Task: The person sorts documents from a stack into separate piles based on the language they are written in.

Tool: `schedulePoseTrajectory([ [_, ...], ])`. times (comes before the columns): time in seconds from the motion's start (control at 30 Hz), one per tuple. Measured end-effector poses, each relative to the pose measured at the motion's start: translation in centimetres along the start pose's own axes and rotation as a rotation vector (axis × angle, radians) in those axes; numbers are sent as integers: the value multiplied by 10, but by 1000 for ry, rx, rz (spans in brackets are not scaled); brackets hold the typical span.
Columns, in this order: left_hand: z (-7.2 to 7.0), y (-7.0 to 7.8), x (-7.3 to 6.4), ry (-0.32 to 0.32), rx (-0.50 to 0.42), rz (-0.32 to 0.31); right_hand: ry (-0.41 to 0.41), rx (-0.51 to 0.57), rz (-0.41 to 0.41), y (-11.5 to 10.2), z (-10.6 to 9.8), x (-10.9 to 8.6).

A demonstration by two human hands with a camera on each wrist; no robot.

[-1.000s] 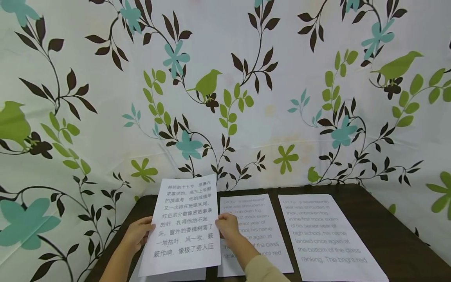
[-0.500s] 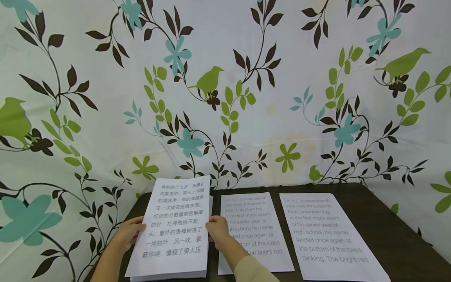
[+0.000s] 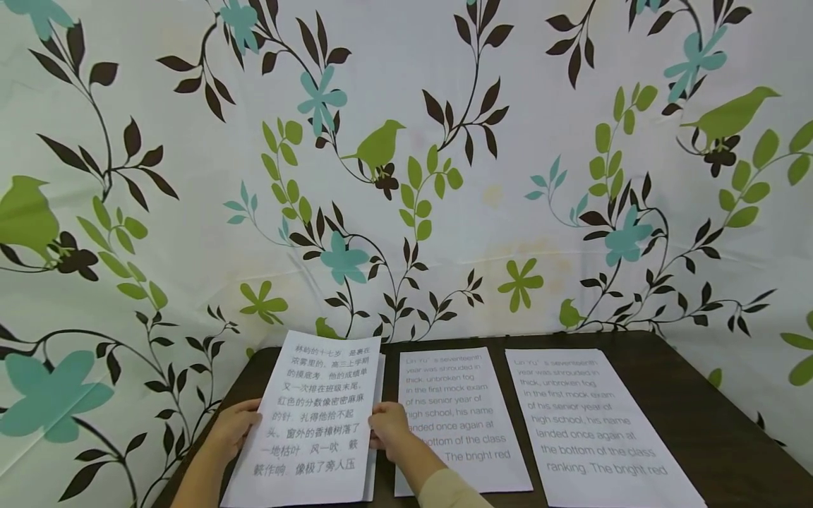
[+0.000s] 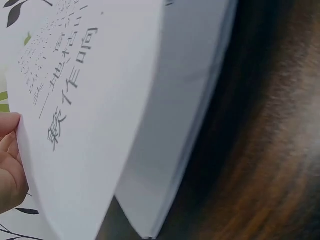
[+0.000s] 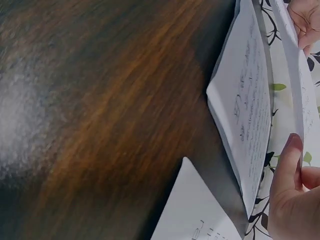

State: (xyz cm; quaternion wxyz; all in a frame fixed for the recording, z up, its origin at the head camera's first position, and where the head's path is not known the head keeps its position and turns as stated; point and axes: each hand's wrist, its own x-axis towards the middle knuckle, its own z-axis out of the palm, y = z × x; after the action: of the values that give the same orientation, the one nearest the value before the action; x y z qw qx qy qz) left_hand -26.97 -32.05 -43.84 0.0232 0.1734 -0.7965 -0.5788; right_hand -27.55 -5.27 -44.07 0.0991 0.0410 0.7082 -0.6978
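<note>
A white sheet of paper printed with Chinese characters is held by its two side edges. My left hand pinches the left edge, and my right hand grips the right one with thumb and fingers. Beneath it lies a paper stack, its edge showing past the sheet in the left wrist view. From the right wrist, the stack rests on the table while the sheet stands above it, tilted, between both hands.
A middle paper stack with English text lies just right of my right hand, partly covered by my forearm. Farther right is another English page. All rest on a dark wooden table, with a leaf-and-bird patterned cloth behind.
Both hands have carried the sheet leftward and then down, closer over the left stack. Its top edge now sits lower against the patterned cloth.
</note>
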Motion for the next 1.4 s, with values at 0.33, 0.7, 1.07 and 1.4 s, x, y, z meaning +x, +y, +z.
schedulePoseTrajectory([
  [0.33, 13, -14, -1, 23, -32, -3, -51, 25, 31, 9, -1, 4],
  [0.7, 19, -22, 5, 45, -37, -9, -58, -6, 75, 10, -4, 1],
  [1.07, 18, -23, 5, 32, -59, -50, -95, -60, 98, 6, -12, -3],
  [1.4, 13, -18, 3, -15, -93, -23, -110, -97, 61, 6, -25, 4],
])
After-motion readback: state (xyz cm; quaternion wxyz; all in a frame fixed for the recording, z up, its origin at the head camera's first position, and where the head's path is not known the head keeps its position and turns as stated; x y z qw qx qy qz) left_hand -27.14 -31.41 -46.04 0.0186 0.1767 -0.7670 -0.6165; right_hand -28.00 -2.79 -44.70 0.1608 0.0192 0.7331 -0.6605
